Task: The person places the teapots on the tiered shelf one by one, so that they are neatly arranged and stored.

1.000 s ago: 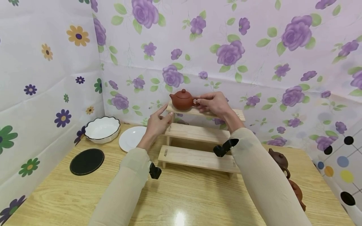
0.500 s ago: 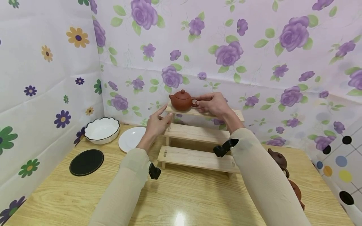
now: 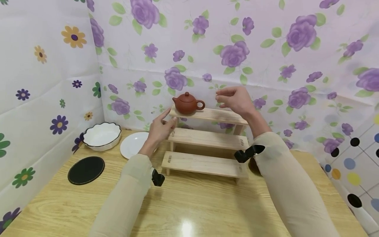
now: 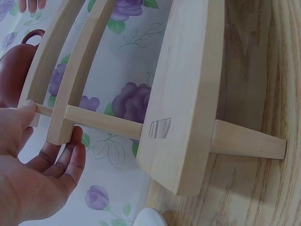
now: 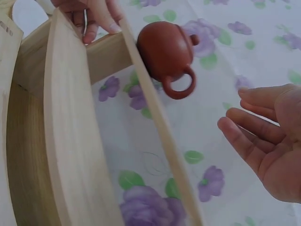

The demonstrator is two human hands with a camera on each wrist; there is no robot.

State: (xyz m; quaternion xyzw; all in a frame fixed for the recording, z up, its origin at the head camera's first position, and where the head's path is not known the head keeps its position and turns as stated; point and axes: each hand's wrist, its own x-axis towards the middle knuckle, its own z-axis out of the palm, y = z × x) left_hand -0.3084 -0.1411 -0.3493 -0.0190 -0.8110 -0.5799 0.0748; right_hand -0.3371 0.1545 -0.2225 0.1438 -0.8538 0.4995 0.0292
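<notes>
Red clay teapot (image 3: 185, 103) upright atop a three-tier wooden stand (image 3: 207, 138), near its left edge, left hand (image 3: 161, 130) gripping that end, right hand (image 3: 236, 99) nearby, holding nothing

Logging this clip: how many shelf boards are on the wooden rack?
3: top board under the red teapot, middle board below it, bottom board nearest the table.
</notes>
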